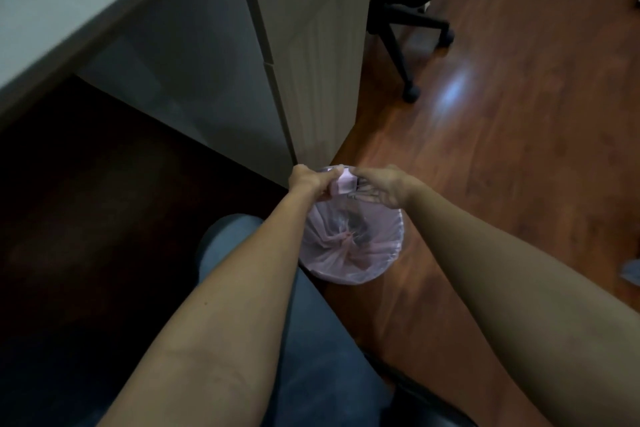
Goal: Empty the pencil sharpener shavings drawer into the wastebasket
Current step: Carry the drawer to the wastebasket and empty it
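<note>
A small pink pencil sharpener [341, 184] is held over the far rim of a round wastebasket [391, 263] lined with a pink plastic bag. My left hand [308, 180] grips the sharpener body from the left. My right hand [381, 185] holds a clear part at the sharpener's right end, apparently the shavings drawer [362, 192]; blur hides its outline. Dark bits lie at the bottom of the bag.
A pale desk pedestal [311, 62] stands just behind the wastebasket, under a grey desktop [52, 10]. A black office chair base [412, 45] with castors sits on the wooden floor [519, 149] at the upper right. My knee in blue trousers [228, 239] is left of the basket.
</note>
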Demonstrator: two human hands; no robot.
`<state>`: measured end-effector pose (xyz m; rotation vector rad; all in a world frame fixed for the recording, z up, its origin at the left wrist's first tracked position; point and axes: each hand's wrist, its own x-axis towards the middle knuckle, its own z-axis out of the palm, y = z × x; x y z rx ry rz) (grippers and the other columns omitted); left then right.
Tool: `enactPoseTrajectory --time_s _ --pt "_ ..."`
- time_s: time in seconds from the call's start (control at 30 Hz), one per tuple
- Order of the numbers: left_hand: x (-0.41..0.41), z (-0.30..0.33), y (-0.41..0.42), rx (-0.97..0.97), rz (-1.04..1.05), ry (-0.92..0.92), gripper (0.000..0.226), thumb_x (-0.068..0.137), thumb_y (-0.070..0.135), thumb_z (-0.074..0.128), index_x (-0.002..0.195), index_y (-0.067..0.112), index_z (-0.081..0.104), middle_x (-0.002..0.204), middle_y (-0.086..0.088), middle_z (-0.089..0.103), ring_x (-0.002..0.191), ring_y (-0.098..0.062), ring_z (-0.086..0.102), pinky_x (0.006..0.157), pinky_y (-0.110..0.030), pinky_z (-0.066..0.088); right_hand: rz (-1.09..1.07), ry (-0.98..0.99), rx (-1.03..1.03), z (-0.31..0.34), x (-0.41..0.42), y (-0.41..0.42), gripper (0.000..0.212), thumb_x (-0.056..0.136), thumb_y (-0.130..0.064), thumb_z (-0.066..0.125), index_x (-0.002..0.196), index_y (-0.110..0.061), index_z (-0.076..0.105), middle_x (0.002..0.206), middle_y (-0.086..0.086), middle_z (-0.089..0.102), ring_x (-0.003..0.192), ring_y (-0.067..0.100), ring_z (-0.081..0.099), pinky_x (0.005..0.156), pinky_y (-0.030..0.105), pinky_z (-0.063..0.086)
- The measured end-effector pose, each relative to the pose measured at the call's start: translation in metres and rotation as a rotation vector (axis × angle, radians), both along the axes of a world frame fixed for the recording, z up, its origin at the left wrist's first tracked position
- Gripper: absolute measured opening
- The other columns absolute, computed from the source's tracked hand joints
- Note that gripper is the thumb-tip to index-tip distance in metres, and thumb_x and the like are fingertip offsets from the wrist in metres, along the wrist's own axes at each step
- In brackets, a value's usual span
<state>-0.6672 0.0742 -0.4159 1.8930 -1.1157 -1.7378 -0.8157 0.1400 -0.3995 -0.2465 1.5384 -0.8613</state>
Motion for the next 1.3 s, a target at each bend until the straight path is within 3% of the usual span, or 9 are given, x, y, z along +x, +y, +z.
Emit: enactPoseTrajectory --time_s 0.27,0.37,0.47,0.63,0.77,0.9,1.0,1.13,1.3 --pt "0.005 0.006 0.000 -0.047 0.046 -0.061 0.085 0.054 0.052 0.089 0.116 -0.003 0.066 0.111 -0.018 0.072 0.094 -0.031 0.074 0.075 -0.045 0.064 -0.020 0.055 0.021 0.002 0.012 -0.011 0.034 0.091 -0.017 0.072 0.117 0.004 0.063 0.111 0.023 0.067 0.103 0.034 0.070 0.088 0.040 0.060" --pt "0.007 0.009 -0.002 -0.034 0.016 -0.086 0.088 0.057 0.051 0.090 0.121 -0.004 0.062 0.115 -0.018 0.069 0.098 -0.034 0.072 0.071 -0.046 0.064 -0.002 0.040 0.031 0.005 0.014 -0.011 0.021 0.092 -0.018 0.071 0.105 -0.002 0.069 0.117 0.022 0.068 0.108 0.035 0.070 0.088 0.040 0.060" --pt "0.007 0.008 -0.008 -0.049 0.044 -0.023 0.093 0.054 0.049 0.091 0.122 -0.005 0.061 0.115 -0.022 0.069 0.092 -0.034 0.074 0.064 -0.046 0.064 -0.027 0.020 -0.026 0.009 0.011 -0.013 0.041 0.089 -0.020 0.075 0.120 0.005 0.063 0.122 0.024 0.066 0.110 0.035 0.069 0.082 0.037 0.063" --pt "0.005 0.020 -0.001 -0.023 0.045 0.015 0.064 0.071 0.030 0.089 0.115 -0.010 0.064 0.109 -0.023 0.069 0.090 -0.034 0.072 0.072 -0.045 0.064 0.031 0.020 0.003 0.016 0.009 -0.010 0.029 0.089 -0.020 0.075 0.106 0.000 0.063 0.123 0.025 0.065 0.101 0.033 0.070 0.067 0.032 0.064" --pt "0.006 0.019 -0.002 -0.009 0.064 0.057 0.066 0.067 0.028 0.091 0.115 -0.010 0.065 0.111 -0.024 0.070 0.093 -0.034 0.073 0.052 -0.034 0.062 0.076 0.027 -0.007 0.025 0.003 -0.012 0.026 0.090 -0.019 0.074 0.099 0.002 0.061 0.115 0.024 0.063 0.100 0.034 0.070 0.055 0.028 0.063" --pt "0.011 0.019 0.000 -0.021 0.030 0.096 0.048 0.073 0.024 0.088 0.098 -0.012 0.069 0.101 -0.025 0.071 0.094 -0.035 0.073 0.072 -0.042 0.064 0.103 -0.003 -0.020 0.023 0.001 -0.011 0.033 0.090 -0.018 0.073 0.107 0.008 0.060 0.123 0.028 0.064 0.102 0.036 0.071 0.066 0.030 0.064" --pt "0.021 0.027 0.007 -0.080 -0.075 0.185 0.023 0.082 0.016 0.081 0.075 -0.002 0.068 0.084 -0.020 0.068 0.081 -0.028 0.067 0.079 -0.029 0.061 0.100 -0.070 -0.129 0.028 -0.002 -0.008 0.047 0.092 -0.014 0.071 0.127 0.014 0.057 0.123 0.029 0.066 0.096 0.028 0.072 0.080 0.027 0.062" --pt "0.036 0.038 0.011 -0.140 -0.092 0.269 0.025 0.078 0.006 0.082 0.096 -0.001 0.067 0.100 -0.020 0.068 0.088 -0.025 0.066 0.093 -0.034 0.054 0.097 -0.132 -0.271 0.035 0.000 0.000 0.049 0.092 0.002 0.066 0.136 0.013 0.050 0.118 0.016 0.068 0.104 0.019 0.068 0.087 0.020 0.058" --pt "0.045 0.062 0.018 -0.284 -0.196 0.277 0.056 0.076 -0.005 0.080 0.126 -0.007 0.056 0.114 -0.015 0.066 0.100 -0.020 0.066 0.077 -0.015 0.057 0.153 -0.068 -0.376 0.052 0.005 0.008 0.056 0.083 0.014 0.069 0.136 0.008 0.051 0.112 0.014 0.070 0.105 0.023 0.070 0.081 0.020 0.060"
